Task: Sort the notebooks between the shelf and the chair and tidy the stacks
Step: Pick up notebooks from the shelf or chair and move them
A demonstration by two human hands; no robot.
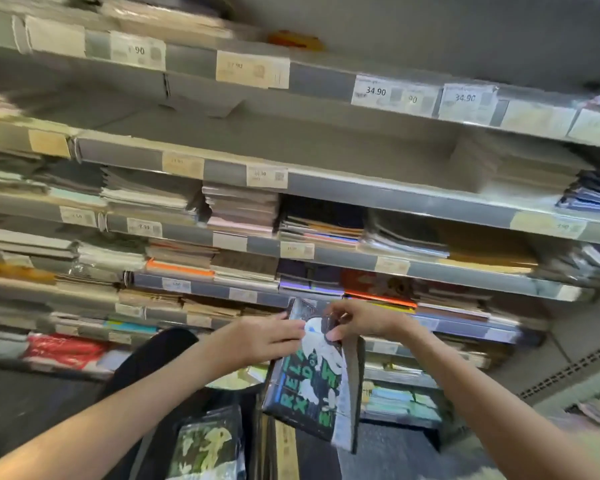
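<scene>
A small stack of dark notebooks with green lettering and a white figure on the cover hangs upright in front of the shelves. My left hand grips its upper left edge. My right hand pinches the top right corner, thumb on the cover. Below, more notebooks with a green and white cover lie stacked on a dark chair. The shelf behind holds many flat stacks of notebooks.
Grey shelf boards with price tags run across the whole view. The upper middle shelf bay holds little. A red packet lies low on the left. A perforated grey upright stands at the right.
</scene>
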